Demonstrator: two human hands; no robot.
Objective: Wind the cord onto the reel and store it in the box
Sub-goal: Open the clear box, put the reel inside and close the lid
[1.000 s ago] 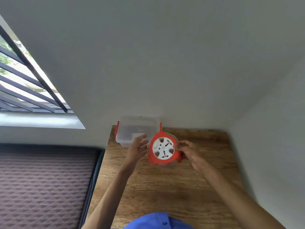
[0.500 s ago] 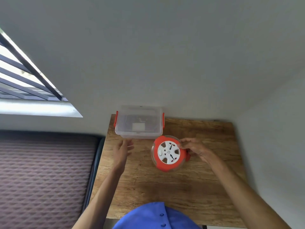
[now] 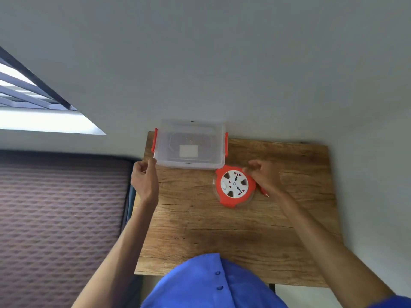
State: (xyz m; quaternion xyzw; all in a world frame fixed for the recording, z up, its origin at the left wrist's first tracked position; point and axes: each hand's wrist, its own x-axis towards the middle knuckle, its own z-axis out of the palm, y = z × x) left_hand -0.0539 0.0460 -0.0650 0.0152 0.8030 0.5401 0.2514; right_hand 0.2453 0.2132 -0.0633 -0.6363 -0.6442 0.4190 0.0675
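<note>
We see the reel [image 3: 234,185] lying flat on the wooden table [image 3: 222,230], white socket face up inside its orange rim, toward the far edge and a little right of the middle. Its far side sits just beside the near right corner of the box [image 3: 190,145]; whether the two touch we cannot tell. The box is clear plastic with orange latches on its left and right ends, its lid on, and it stands at the far left corner of the table, against the wall [image 3: 222,63].

Our right hand [image 3: 263,176] rests against the right side of the reel, fingers curled over the orange rim at its far right; the grip looks light, and we cannot tell how firmly it is closed. A small orange piece pokes out under the wrist, near the reel's right edge. No loose cord shows on the table.

Our left hand [image 3: 144,178] hovers at the table's left edge, just beside the near left corner of the box, fingers curled loosely inward with nothing in them. A patterned mattress [image 3: 62,218] lies to the left of the table.
</note>
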